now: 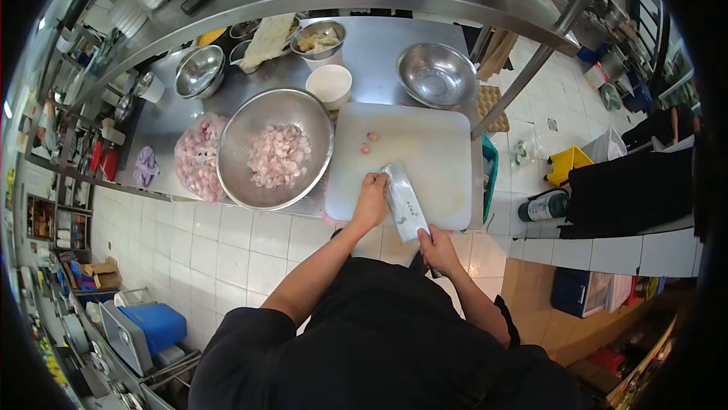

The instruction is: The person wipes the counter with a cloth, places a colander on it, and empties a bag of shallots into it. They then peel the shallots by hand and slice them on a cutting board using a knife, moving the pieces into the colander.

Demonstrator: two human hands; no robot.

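Note:
My right hand [438, 249] grips the handle of a cleaver [406, 201], whose broad blade lies slanted over a white cutting board [444, 137]. My left hand [371, 199] is closed at the far left corner of the blade, fingers pinched together. Whether a small piece is between those fingers is hidden. Two small pinkish pieces [365, 148] lie on the board beyond the blade. Left of the board stands a large perforated metal bowl [235, 129] with a heap of pale pink pieces [279, 156], which look like raw meat.
A clear bag of similar pieces [201, 156] leans beside the large bowl. Behind the board are a white tub [329, 85] and a metal bowl [436, 75]. A steel shelf [425, 4] overhangs the table, with a post [523, 80] at the right.

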